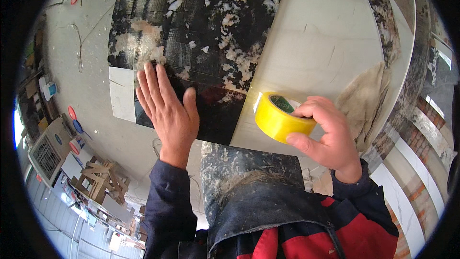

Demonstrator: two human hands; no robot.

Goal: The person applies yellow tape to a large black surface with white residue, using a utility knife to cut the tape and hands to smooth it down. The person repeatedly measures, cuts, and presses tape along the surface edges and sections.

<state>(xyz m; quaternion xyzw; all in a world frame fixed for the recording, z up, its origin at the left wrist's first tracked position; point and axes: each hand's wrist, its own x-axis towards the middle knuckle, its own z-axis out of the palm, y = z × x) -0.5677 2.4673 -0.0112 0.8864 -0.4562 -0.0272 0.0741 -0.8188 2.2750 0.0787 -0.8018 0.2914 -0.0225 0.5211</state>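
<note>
My left hand (168, 108) lies flat, fingers stretched out, on a black stone-patterned slab (191, 24) with white and pinkish blotches. Between its fingertips and the slab's right part, a faint line crosses the surface. In my right hand (330, 134) is a roll of yellow adhesive tape (282, 122), with the fingers hooked into its core and the thumb on the outside. The roll is tilted over the pale board (316, 33) to the right of the slab. A white patch (122, 93) shows at the slab's left edge, beside my left hand.
A crumpled beige cloth (366, 100) lies on the pale board, right of the tape. Farther right stand marble-patterned panels (400, 211) and bricks (424, 151). At lower left, a wooden stand (99, 182) and a grey grille unit (47, 151) are on the floor.
</note>
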